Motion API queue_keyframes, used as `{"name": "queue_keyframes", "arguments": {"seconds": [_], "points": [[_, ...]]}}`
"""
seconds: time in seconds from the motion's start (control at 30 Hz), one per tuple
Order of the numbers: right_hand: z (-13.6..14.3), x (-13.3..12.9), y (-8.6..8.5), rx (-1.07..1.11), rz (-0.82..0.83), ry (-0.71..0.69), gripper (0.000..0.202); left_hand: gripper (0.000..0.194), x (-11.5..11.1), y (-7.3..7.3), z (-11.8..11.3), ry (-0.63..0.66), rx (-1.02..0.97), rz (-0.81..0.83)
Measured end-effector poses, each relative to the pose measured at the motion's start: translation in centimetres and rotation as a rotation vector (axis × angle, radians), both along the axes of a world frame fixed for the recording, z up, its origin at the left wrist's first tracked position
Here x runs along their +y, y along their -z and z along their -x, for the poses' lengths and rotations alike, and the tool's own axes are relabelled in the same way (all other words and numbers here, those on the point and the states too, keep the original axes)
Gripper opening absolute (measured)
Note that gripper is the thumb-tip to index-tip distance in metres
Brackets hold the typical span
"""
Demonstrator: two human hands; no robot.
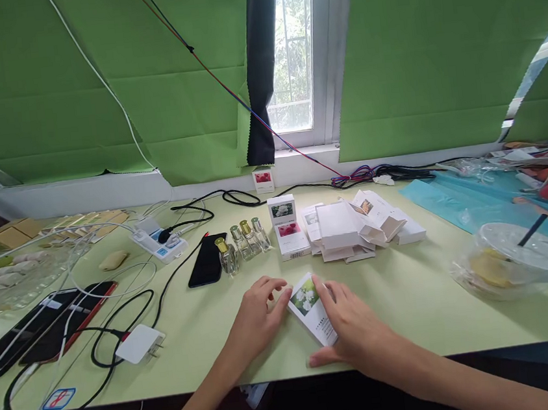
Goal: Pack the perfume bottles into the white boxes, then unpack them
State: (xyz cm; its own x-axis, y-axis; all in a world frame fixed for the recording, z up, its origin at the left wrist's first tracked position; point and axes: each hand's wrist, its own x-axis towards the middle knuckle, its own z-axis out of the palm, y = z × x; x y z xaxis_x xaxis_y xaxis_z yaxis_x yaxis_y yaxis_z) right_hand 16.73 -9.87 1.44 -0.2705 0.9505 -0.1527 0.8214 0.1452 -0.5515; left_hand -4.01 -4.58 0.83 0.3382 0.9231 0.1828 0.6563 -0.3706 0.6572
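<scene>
A small white box (pixel 317 321) with a white-flower picture lies tilted on the table between my hands. My right hand (pixel 357 323) is around its right side, index finger along the upper edge and thumb near the lower end. At the box's upper left corner is my left hand (pixel 261 314), its fingers loosely bent and a gap between thumb and index finger. Beyond the hands, two flower-picture boxes (pixel 294 245) sit together. Several small glass perfume bottles (pixel 246 242) with gold and silvery caps stand beside them, next to a black phone (pixel 206 264).
A heap of white cartons (pixel 337 224) lies right of centre. At the right, a lidded cup in a plastic bag (pixel 510 262) stands near blue sheeting (pixel 469 194). Phones (pixel 65 321), cables, a white charger (pixel 140 343) and a power strip (pixel 160 243) crowd the left.
</scene>
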Motion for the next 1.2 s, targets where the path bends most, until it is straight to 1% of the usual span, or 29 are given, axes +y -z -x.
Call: {"name": "queue_keyframes", "arguments": {"seconds": [0.07,0.13,0.17,0.27,0.33,0.47,0.53,0.6,0.67,0.77,0.87,0.97,1.1,1.2], "points": [[0.0,0.3,0.5,0.02,-0.023,-0.022,0.116,0.038,0.3,0.0,0.1,0.038,0.019,0.105],[-0.5,0.9,1.1,0.118,-0.049,-0.086,0.111,0.043,0.4,0.0,-0.1,0.069,0.012,0.17],[-0.9,1.3,1.5,0.181,-0.049,-0.12,0.112,0.044,0.3,0.0,-0.2,0.074,-0.001,0.193],[-2.2,2.3,2.2,0.323,-0.046,-0.162,0.113,0.043,0.3,0.0,-0.5,0.04,-0.074,0.248],[-2.8,2.8,2.3,0.372,-0.035,-0.168,0.111,0.041,0.4,0.0,-0.5,0.022,-0.146,0.311],[-3.6,3.2,2.1,0.413,-0.01,-0.183,0.111,0.046,1.0,-0.3,-0.2,0.009,-0.263,0.47],[-3.9,3.3,2.0,0.422,-0.009,-0.213,0.109,0.054,1.5,-0.6,0.1,-0.024,-0.273,0.522],[-4.2,3.4,2.0,0.423,-0.016,-0.252,0.106,0.065,1.9,-0.9,0.5,-0.028,-0.258,0.584],[-4.4,3.4,1.9,0.414,-0.029,-0.282,0.101,0.07,2.2,-1.3,0.8,0.005,-0.232,0.649],[-4.5,3.5,1.8,0.396,-0.032,-0.285,0.095,0.067,2.5,-1.6,1.1,0.071,-0.198,0.736],[-4.6,3.6,1.5,0.405,-0.007,-0.278,0.094,0.063,2.5,-1.6,1.1,0.106,-0.211,0.768],[-4.7,3.6,1.2,0.416,0.003,-0.286,0.092,0.059,2.4,-1.4,1.0,0.102,-0.263,0.754],[-4.9,3.7,1.0,0.41,-0.009,-0.284,0.091,0.056,2.4,-1.2,0.6,0.075,-0.361,0.73],[-5.0,3.7,1.1,0.405,-0.012,-0.275,0.091,0.06,2.5,-0.9,0.4,0.023,-0.434,0.719]]}}
